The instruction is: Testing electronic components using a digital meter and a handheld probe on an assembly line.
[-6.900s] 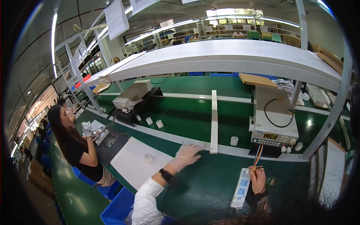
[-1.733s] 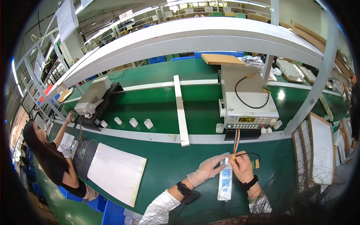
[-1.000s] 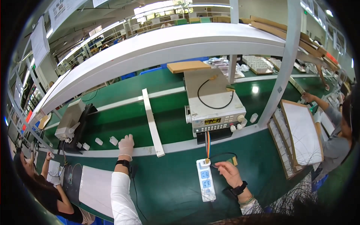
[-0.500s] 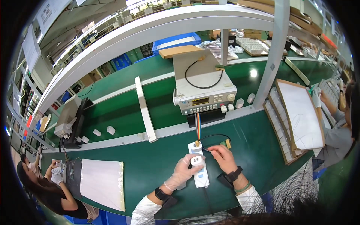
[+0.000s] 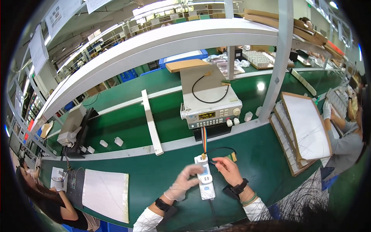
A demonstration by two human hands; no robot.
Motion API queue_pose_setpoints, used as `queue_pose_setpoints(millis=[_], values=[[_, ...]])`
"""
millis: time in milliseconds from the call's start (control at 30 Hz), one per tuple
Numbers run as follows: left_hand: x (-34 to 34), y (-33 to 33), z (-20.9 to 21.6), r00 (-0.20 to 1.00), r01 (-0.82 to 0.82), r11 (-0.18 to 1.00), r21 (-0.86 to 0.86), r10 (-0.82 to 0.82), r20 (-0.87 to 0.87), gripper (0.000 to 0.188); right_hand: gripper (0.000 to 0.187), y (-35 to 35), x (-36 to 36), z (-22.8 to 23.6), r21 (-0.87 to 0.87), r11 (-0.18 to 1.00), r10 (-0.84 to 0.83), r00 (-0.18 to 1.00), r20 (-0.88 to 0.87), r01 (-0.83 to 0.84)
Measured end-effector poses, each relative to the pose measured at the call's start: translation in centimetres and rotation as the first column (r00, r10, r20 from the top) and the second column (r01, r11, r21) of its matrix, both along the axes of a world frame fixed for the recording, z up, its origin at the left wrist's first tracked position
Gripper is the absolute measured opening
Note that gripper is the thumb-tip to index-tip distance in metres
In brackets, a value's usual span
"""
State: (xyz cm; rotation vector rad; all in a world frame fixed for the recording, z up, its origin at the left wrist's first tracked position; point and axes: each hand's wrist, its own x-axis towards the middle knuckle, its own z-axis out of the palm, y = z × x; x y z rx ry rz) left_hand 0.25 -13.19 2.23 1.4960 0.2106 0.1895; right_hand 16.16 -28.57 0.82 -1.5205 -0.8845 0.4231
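Observation:
A white power strip (image 5: 208, 193) lies lengthwise on the green bench, with a white two-port charger (image 5: 206, 179) sitting on its middle. Just left of the charger is my left hand (image 5: 183, 183), in a thin translucent glove, its fingers curved apart and nothing between them. Right of the strip, my bare right hand (image 5: 229, 172) pinches a thin black cable (image 5: 211, 161) between thumb and forefinger. That cable loops to a small green-and-tan connector board (image 5: 233, 156). Coloured ribbon wires (image 5: 204, 141) run from the strip's far end to a bench tester (image 5: 210, 112) with a lit display.
Several white chargers (image 5: 247, 116) stand near the tester. Stacked trays (image 5: 305, 127) are at the right and a pale sheet (image 5: 106, 193) lies at the left. A metal rail (image 5: 177, 145) crosses behind the strip. Co-workers sit at the left (image 5: 58, 201) and right (image 5: 348, 133).
My left hand has let go of the charger and opened, drawing slightly left. The tester's display has changed to larger text. My right hand stays by the cable; the view has tilted slightly.

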Motion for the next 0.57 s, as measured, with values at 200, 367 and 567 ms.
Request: queue_pose_setpoints(millis=[200, 367, 567], values=[[4.9, 3.0, -0.7, 0.973, -0.154, 0.909, 0.387, 0.072, 0.218, 0.052, 0.019, 3.7, -0.3, 3.8, -0.027, 1.0, 0.005, 0.993, 0.118, -0.002], [5.3, 3.5, -0.7, 0.985, -0.175, 0.787, 0.592, 0.133, 0.113, 0.048, 0.017, 6.0, 1.0, 2.0, 0.045, 0.999, -0.011, 0.867, 0.498, -0.013], [5.2, 3.9, -1.5, 0.977, -0.2, 0.744, 0.637, 0.106, 0.183, 0.048, 0.014, 5.8, 1.3, 0.0, 0.128, 0.991, -0.068, 0.962, 0.266, 0.034]])
